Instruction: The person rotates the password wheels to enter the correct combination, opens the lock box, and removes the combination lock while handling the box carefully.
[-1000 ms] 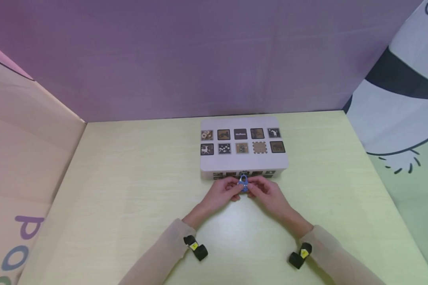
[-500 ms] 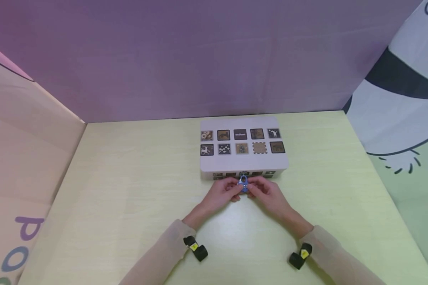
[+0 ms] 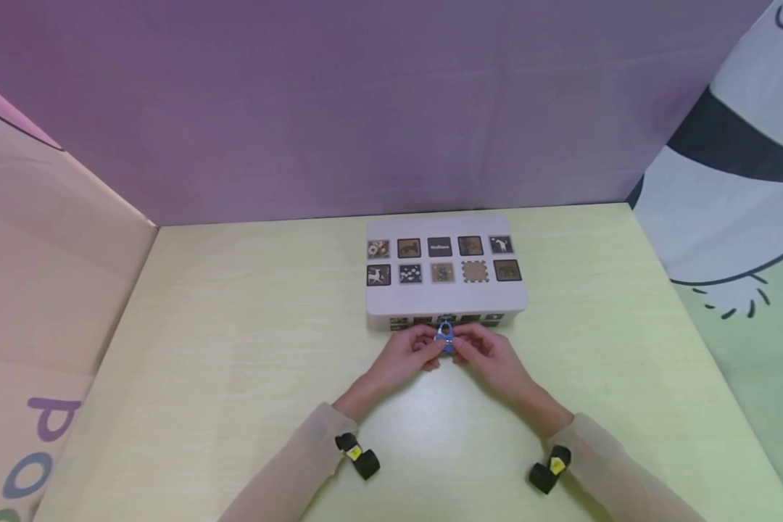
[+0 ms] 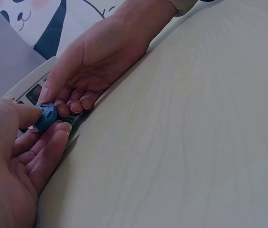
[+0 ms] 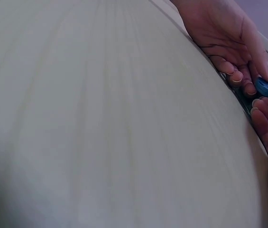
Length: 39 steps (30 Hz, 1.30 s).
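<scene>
A small blue padlock is pinched between both hands at the front face of a white box. My left hand grips its left side with thumb and fingers, and my right hand holds its right side the same way. In the left wrist view, the rounded end of the padlock shows between the two thumbs. The right wrist view catches only part of the padlock, the rest being hidden by fingers. Small printed picture squares cover the box's lid and front.
The box stands on a pale wood-grain table, near its back edge. A purple cloth wall rises behind it. Printed panels stand at the left and right of the table.
</scene>
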Motion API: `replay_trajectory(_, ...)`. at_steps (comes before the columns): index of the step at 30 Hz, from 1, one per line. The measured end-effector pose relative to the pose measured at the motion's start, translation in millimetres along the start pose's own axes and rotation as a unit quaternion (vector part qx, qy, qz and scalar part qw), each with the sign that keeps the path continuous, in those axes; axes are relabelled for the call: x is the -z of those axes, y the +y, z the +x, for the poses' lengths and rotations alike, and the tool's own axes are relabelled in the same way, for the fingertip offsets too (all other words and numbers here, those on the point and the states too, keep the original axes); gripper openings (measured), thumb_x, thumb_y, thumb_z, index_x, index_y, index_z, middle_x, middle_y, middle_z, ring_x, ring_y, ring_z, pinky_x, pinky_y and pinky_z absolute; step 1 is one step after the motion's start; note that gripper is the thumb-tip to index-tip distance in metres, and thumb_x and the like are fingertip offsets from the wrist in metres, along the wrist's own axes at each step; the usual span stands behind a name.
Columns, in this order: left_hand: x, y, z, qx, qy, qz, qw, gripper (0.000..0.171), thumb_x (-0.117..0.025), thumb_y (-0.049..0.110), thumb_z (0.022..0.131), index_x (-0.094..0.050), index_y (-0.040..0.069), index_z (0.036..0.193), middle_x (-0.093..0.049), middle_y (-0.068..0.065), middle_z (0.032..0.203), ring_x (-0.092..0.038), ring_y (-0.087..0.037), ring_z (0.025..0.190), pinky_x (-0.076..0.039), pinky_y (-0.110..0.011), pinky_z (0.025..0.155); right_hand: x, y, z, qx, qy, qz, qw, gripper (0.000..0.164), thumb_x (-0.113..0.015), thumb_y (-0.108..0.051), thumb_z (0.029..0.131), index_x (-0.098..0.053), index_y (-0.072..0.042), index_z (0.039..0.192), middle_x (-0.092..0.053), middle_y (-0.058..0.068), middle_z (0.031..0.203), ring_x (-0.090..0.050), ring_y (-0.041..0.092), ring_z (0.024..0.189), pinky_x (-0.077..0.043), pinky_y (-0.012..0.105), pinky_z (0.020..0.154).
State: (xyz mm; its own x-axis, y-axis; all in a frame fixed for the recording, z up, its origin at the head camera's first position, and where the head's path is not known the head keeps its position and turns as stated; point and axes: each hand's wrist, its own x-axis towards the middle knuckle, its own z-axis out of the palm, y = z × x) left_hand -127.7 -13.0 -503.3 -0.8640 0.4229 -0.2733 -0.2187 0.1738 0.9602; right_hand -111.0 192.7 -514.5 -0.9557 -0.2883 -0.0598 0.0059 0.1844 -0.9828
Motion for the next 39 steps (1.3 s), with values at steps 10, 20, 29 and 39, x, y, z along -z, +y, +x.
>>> replay_trajectory(10, 0.3, -3.0, 1.2, -0.001, -0.001, -0.001, 1.0, 0.027, -0.064, 0.017, 0.103, -0.064, -0.004, 0.12, -0.071, -0.012, 0.1, -0.067, -0.014, 0.079, -0.064, -0.029, 0.078, -0.2, -0.4, -0.3, 0.002, 0.0, -0.005, 1.0, 0.024, -0.058, -0.007, 0.105, -0.062, 0.006, 0.124, -0.07, 0.023, 0.105, -0.069, 0.013, 0.087, -0.063, 0.026, 0.081)
replay_trajectory(20, 0.1, -2.2, 0.9, -0.003, -0.002, -0.003, 1.0, 0.026, -0.064, 0.016, 0.103, -0.064, -0.004, 0.12, -0.071, -0.013, 0.1, -0.067, -0.014, 0.078, -0.064, -0.028, 0.078, -0.4, 0.2, -0.2, 0.001, 0.003, -0.006, 1.0, 0.023, -0.058, -0.007, 0.105, -0.063, 0.006, 0.123, -0.07, 0.023, 0.105, -0.069, 0.014, 0.087, -0.063, 0.025, 0.081)
replay_trajectory(29, 0.5, -1.2, -0.4, -0.001, -0.006, 0.005, 1.0, 0.026, -0.064, 0.016, 0.103, -0.064, -0.003, 0.12, -0.07, -0.011, 0.1, -0.067, -0.013, 0.08, -0.063, -0.027, 0.077, -0.4, 0.2, -0.5, -0.003, 0.002, -0.003, 1.0, 0.023, -0.058, -0.006, 0.104, -0.062, 0.006, 0.124, -0.07, 0.023, 0.106, -0.069, 0.013, 0.088, -0.063, 0.025, 0.082)
replay_trajectory(39, 0.4, -1.0, -0.1, -0.004, -0.001, 0.011, 0.9999, 0.026, -0.064, 0.018, 0.103, -0.065, -0.003, 0.119, -0.072, -0.01, 0.097, -0.068, -0.014, 0.079, -0.064, -0.027, 0.077, 0.0, -0.1, 0.1, 0.001, 0.001, -0.005, 1.0, 0.023, -0.058, -0.006, 0.104, -0.062, 0.006, 0.124, -0.07, 0.023, 0.106, -0.069, 0.013, 0.087, -0.063, 0.026, 0.081)
